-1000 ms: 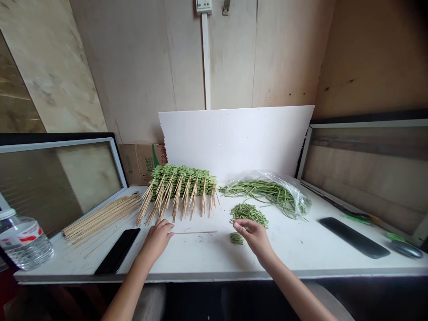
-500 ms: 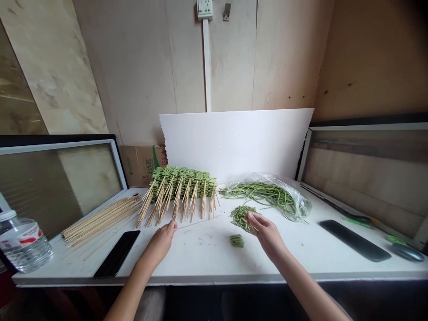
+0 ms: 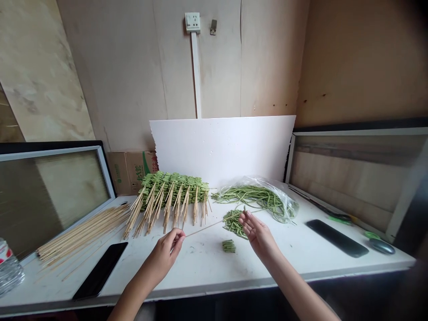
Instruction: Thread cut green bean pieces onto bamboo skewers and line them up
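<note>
My left hand (image 3: pixel 169 249) is closed on the near end of a thin wooden skewer (image 3: pixel 205 228), which slants up to the right. Pinched in the fingers of my right hand (image 3: pixel 256 232) is a short piece of green bean (image 3: pixel 244 208), close to the skewer's far part. Whether the skewer passes through that piece I cannot tell. Below and behind the right fingers lies a loose pile of cut bean pieces (image 3: pixel 232 223). A small row of bean pieces (image 3: pixel 228 245) sits on the white table nearer to me.
Filled bean skewers (image 3: pixel 174 189) are stacked at the back left, sticks towards me. Bare skewers (image 3: pixel 83 229) and a phone (image 3: pixel 100 270) lie left, beside a water bottle (image 3: pixel 10 267). Long beans (image 3: pixel 254 195) lie in a plastic bag, with a dark flat object (image 3: pixel 337 238) and a mouse (image 3: pixel 381 246) further right.
The view has shifted, with the wall sockets now lower and things further left. My hands have turned, and the skewer is lifted to slant up towards the right hand, where a bean piece shows.
</note>
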`<state>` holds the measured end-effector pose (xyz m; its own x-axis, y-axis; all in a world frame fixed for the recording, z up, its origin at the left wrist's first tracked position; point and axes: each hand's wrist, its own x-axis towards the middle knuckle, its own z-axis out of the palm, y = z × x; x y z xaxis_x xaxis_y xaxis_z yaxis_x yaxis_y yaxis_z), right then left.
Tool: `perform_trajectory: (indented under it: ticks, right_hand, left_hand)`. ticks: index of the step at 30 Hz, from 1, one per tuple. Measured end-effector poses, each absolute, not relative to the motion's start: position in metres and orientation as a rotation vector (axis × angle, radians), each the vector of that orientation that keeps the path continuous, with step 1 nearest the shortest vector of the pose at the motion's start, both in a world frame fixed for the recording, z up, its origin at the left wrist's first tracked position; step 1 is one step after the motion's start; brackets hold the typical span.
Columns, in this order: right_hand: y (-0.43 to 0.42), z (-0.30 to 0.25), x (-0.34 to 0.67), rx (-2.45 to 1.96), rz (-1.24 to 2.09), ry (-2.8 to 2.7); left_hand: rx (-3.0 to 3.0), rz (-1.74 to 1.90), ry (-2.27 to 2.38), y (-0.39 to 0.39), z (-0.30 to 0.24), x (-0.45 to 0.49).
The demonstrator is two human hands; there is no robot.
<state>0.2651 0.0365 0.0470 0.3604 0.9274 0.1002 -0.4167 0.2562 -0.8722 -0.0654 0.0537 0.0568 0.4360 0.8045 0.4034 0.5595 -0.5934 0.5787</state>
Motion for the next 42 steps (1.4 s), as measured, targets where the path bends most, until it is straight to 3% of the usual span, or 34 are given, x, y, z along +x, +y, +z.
perform_trajectory:
  ticks: [21, 42]
  right_hand:
    - [0.027, 0.055, 0.255, -0.826, 1.065, -0.689]
    - [0.017, 0.059, 0.252, -0.957, 0.822, -0.885]
  left_hand:
    - [2.255, 0.913, 1.107, 0.047, 0.059, -0.059]
    - [2.28, 0.976, 1.06, 0.043, 0.057, -0.057]
